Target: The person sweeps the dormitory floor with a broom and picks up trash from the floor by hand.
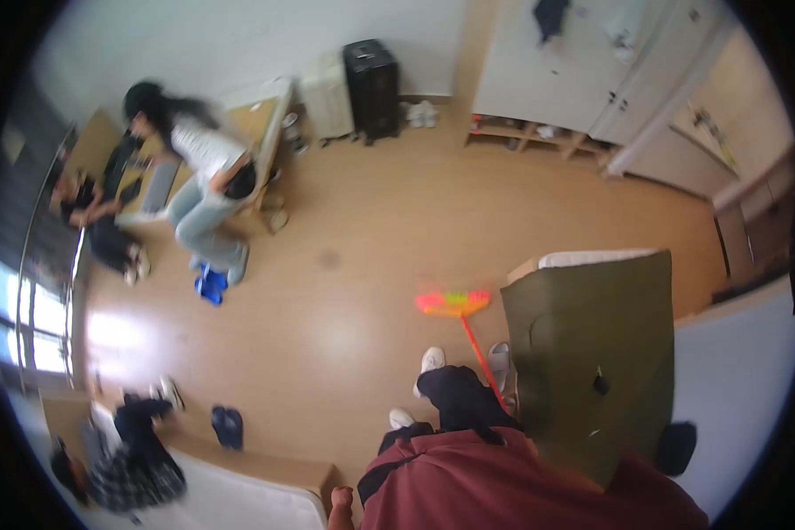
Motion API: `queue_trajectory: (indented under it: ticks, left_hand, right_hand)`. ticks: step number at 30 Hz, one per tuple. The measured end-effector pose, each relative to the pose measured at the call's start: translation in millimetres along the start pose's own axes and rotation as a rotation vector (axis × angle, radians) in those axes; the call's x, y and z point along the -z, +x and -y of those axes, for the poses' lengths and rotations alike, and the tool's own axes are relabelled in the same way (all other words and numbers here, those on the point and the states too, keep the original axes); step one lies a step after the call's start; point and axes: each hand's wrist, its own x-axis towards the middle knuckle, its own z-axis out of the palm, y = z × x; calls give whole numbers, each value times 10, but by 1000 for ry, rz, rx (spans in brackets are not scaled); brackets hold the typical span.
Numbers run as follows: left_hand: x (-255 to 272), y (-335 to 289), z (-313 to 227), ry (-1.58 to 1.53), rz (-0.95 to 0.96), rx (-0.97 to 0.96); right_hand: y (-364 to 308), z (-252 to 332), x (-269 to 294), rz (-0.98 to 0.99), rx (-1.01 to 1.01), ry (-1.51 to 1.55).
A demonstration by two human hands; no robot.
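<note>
A broom (478, 343) with a red-orange handle slants down toward my right side. Its yellow head carries pink and green bristles, blurred, on the wooden floor (327, 265) ahead of my feet. Where the handle's upper end meets my maroon shirt, the shirt hides it, and my right hand does not show. My left hand (341, 497) hangs at my left side with its fingers curled in, next to the corner of a bed (265, 495); nothing shows in it. Beside the broom handle, a pair of grey slippers (500, 367) stands against the right-hand bed.
An olive-covered bed (583, 353) flanks me on the right. Two suitcases (371, 88) stand by the far wall, near wardrobes (556, 71). Blue slippers (210, 284) and dark slippers (227, 427) lie on the floor. Two people sit far left; another (137, 468) sits at the lower left.
</note>
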Motion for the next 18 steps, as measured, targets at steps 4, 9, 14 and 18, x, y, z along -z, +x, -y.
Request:
queue_trajectory:
  ticks: [4,9,14,18]
  left_hand:
    - [920,1002,-1388,248,-206,-114]
    - [1604,782,-4859,-313,-212,-337]
    - [1168,524,-7208,-308,74,-563]
    - [452,474,-8238,-141,438,-606]
  right_hand:
    - [-111,1009,996,45,-183,89]
    - [584,1696,2509,-257,-132,115]
    - [1728,2335,3681,-204,-75,102]
    - [2432,3169,4341,-260,-87,249]
